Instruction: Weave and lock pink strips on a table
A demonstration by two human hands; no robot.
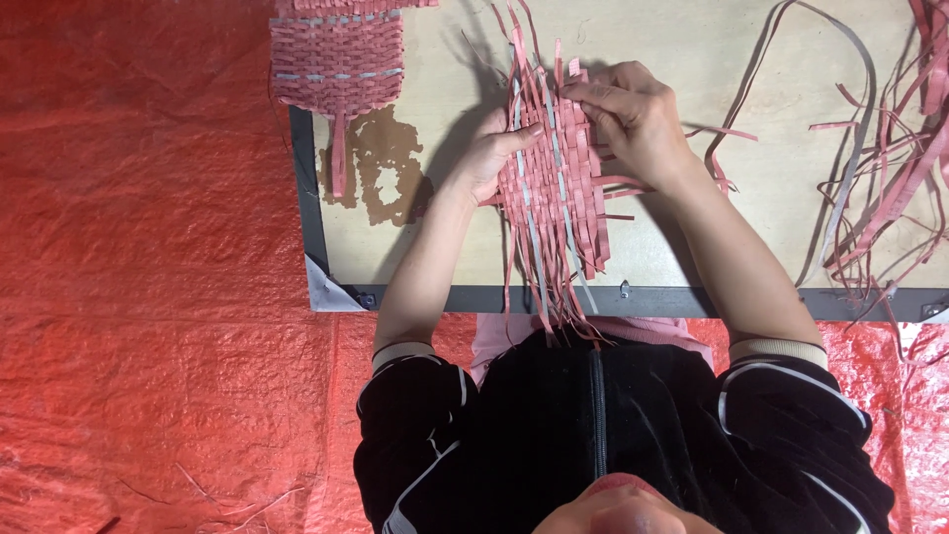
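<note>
A half-woven mat [559, 188] of pink strips with a few grey ones lies on a low wooden table [682, 49], its loose ends hanging over the near edge. My left hand [489, 148] grips the mat's left side, fingers curled over the weave. My right hand [633, 114] pinches strips at the mat's upper right part. Both forearms reach out from black sleeves with white stripes.
A finished woven pink piece [338, 54] with a handle-like tail lies at the table's far left corner. Loose pink and grey strips [870, 148] are piled at the right. The table has a dark metal frame [301, 208]. Red tarp [138, 247] covers the floor around.
</note>
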